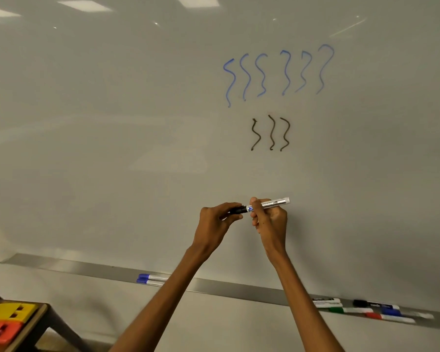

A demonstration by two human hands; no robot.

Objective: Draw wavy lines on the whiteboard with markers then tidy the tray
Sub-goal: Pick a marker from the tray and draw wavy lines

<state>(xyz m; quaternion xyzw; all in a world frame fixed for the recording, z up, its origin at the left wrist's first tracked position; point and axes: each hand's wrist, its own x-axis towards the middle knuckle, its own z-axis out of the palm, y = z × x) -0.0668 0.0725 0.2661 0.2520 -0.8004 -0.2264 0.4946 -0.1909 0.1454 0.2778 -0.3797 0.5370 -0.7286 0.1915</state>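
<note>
In front of the whiteboard (112,123) I hold a black marker (269,204) level with both hands. My right hand (271,219) grips its white barrel. My left hand (217,219) pinches the black cap end (236,210); whether the cap is seated I cannot tell. Several blue wavy lines (277,74) run across the upper board, and three black wavy lines (271,134) sit below them. The metal tray (87,269) runs along the board's lower edge.
Two blue-capped markers (150,280) lie on the tray left of my left forearm. Several more markers, black, green, red and blue (366,311), lie at the tray's right end. Yellow and orange blocks (8,318) rest on a wooden table at the lower left.
</note>
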